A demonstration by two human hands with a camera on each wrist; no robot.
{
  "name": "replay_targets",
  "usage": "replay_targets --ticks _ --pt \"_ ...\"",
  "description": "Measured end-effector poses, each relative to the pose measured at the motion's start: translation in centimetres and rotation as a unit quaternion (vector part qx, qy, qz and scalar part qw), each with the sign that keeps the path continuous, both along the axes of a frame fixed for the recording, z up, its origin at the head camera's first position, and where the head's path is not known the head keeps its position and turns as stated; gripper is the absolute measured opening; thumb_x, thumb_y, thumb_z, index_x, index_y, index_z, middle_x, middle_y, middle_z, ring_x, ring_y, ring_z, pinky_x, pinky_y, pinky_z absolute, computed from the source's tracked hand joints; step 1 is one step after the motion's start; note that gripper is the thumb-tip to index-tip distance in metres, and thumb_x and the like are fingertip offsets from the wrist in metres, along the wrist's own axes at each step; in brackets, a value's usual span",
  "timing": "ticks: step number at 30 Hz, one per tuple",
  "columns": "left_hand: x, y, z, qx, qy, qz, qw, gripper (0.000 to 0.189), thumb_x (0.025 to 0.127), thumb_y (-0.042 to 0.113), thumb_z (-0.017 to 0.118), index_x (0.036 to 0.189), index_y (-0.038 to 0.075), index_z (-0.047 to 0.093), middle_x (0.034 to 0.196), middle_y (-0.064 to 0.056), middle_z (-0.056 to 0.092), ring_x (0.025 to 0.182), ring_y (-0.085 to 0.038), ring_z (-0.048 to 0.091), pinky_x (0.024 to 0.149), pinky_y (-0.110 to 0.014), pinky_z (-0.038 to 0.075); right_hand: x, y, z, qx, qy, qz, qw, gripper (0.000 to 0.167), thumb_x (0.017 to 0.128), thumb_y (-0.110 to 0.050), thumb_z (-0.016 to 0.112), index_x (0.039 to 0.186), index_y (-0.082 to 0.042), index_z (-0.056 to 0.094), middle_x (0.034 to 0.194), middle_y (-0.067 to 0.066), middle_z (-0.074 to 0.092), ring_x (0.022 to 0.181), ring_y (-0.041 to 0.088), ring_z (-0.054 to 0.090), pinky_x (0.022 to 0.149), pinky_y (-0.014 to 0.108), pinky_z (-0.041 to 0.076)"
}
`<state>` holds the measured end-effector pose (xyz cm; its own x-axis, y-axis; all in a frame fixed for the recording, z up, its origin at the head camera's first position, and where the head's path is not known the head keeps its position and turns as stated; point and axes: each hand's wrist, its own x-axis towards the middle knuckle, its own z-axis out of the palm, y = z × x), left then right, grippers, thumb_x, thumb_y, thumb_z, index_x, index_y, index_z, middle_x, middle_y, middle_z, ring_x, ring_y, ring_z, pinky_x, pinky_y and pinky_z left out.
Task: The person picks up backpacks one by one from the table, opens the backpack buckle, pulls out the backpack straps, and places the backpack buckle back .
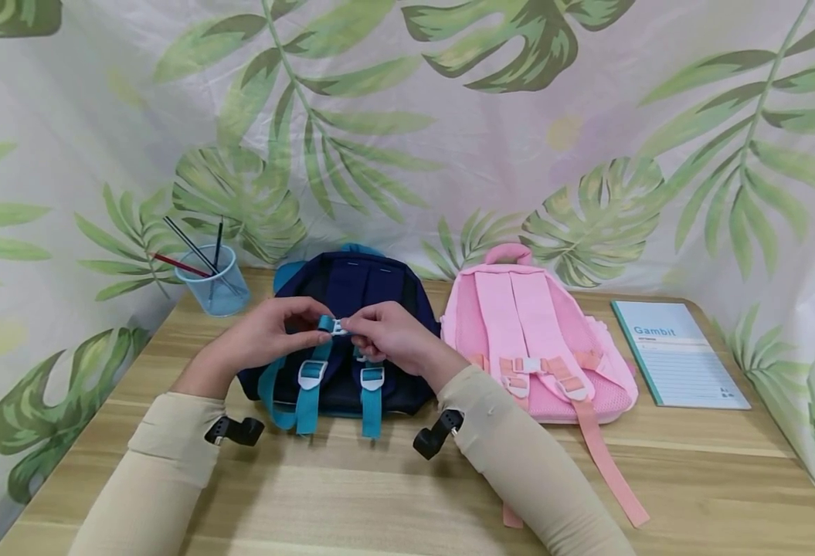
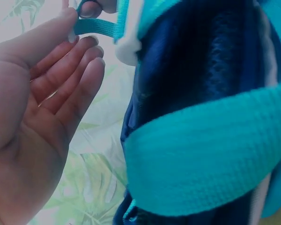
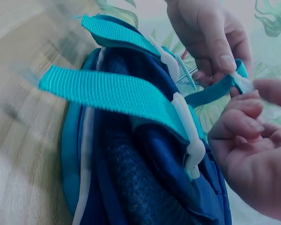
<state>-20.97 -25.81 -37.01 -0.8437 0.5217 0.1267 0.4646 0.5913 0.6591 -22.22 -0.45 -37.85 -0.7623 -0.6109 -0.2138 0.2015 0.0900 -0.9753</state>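
A navy backpack (image 1: 372, 289) with teal straps lies on the table, its shoulder straps upward. Above it my left hand (image 1: 268, 332) pinches a teal webbing strap (image 3: 210, 93) between thumb and fingers. Facing it, my right hand (image 1: 400, 340) pinches the small white buckle (image 1: 340, 327) at that strap's end. The fingertips hide part of the buckle. Two white strap adjusters (image 1: 312, 374) sit below the hands, with teal strap ends hanging from them. In the left wrist view a wide teal strap (image 2: 201, 154) loops in front of the bag's side.
Right of it lies a pink backpack (image 1: 463, 309) with a white buckle and a loose strap trailing over the table (image 1: 337, 494). A notebook (image 1: 685, 355) is at far right. A blue mesh pen cup (image 1: 222, 293) stands back left. A leaf-patterned curtain (image 1: 393, 177) hangs behind.
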Motion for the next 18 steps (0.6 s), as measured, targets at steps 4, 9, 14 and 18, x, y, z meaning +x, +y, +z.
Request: replay_targets --ticks 4,9,14,18 --pt "0.0 0.0 -0.5 -0.008 -0.016 0.004 0.9998 0.033 0.1 0.018 0.08 0.13 0.011 0.071 0.111 -0.003 0.075 0.099 -0.019 0.068 0.084 -0.03 0.057 0.0 -0.1 -0.1 0.004 0.005 -0.013 0.9999 0.026 0.113 -0.018 0.058 0.103 0.005 0.067 0.072 0.001 0.051 0.06 0.012 0.043 0.056 0.022 0.036" --pt "-0.1 0.2 -1.0 -0.015 -0.018 0.004 0.9997 0.031 0.099 0.02 0.081 0.127 0.011 0.072 0.11 -0.002 0.076 0.098 -0.017 0.067 0.083 -0.032 0.057 0.0 -0.1 -0.3 -0.002 -0.006 -0.024 0.9997 0.023 0.112 -0.017 0.059 0.1 0.0 0.069 0.072 0.002 0.052 0.059 0.012 0.043 0.056 0.022 0.038" --pt "-0.1 0.4 -1.6 -0.012 -0.012 0.011 0.9998 0.026 0.098 0.018 0.082 0.123 0.012 0.075 0.109 -0.001 0.077 0.099 -0.017 0.071 0.086 -0.032 0.058 -0.1 -0.2 -0.5 -0.004 -0.014 -0.029 0.9995 0.021 0.111 -0.017 0.06 0.1 -0.002 0.07 0.073 0.002 0.053 0.06 0.012 0.045 0.056 0.022 0.04" --pt "-0.2 0.4 -2.0 -0.006 0.001 0.013 0.9999 0.023 0.098 0.014 0.082 0.119 0.012 0.076 0.108 -0.001 0.078 0.1 -0.019 0.072 0.088 -0.035 0.058 -0.1 -0.2 -0.5 -0.004 -0.019 -0.031 0.9993 0.023 0.112 -0.018 0.06 0.101 0.0 0.07 0.073 0.002 0.054 0.06 0.012 0.045 0.055 0.022 0.04"
